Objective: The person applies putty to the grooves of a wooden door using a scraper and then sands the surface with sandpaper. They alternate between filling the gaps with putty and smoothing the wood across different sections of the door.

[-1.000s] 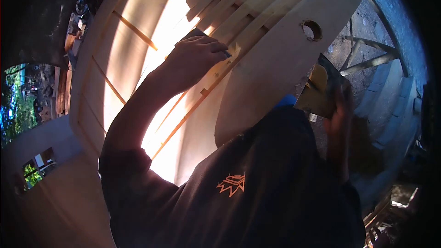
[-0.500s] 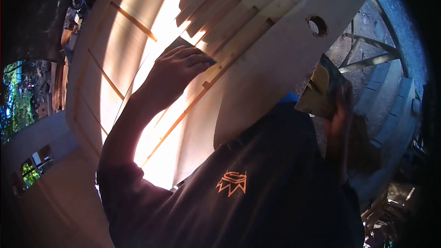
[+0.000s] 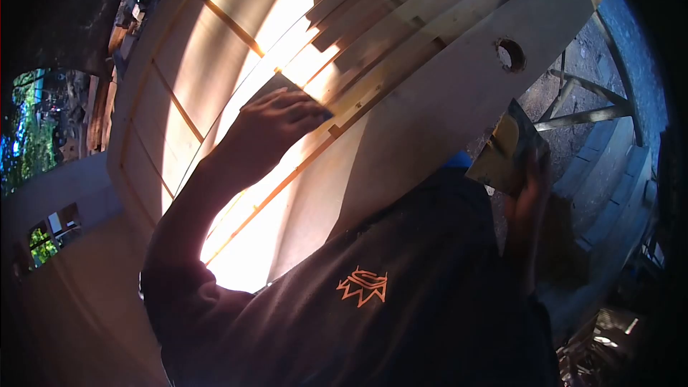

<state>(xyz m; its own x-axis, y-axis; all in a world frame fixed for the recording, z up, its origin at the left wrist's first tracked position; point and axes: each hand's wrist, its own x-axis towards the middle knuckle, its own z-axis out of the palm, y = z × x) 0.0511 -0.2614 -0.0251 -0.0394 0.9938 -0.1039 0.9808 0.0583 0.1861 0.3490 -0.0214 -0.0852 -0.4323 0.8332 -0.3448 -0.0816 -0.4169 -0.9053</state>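
Observation:
My left hand (image 3: 276, 123) is closed on a thin, dark, rectangular plate (image 3: 271, 84), its fingers lying across the top. The plate is against or just over the sunlit wooden panel (image 3: 240, 254), beside a long wooden strip (image 3: 294, 175); whether it touches cannot be made out. Lower right, my right hand (image 3: 532, 172) grips the edge of a flat, squarish board (image 3: 493, 163). A rounded patch of yellow paste-like material (image 3: 508, 133) lies on that board. Shadow hides part of the right fingers.
Long parallel wooden strips (image 3: 401, 36) run across the curved wooden structure. A broad plank (image 3: 423, 111) with a round hole (image 3: 510, 55) crosses in front of me. A timber frame (image 3: 584, 116) stands on the right, and stacked wood (image 3: 100, 111) is at the far left.
My left hand and its plate have moved a little down and left relative to the strips. The camera view has shifted slightly. My right hand still holds the board.

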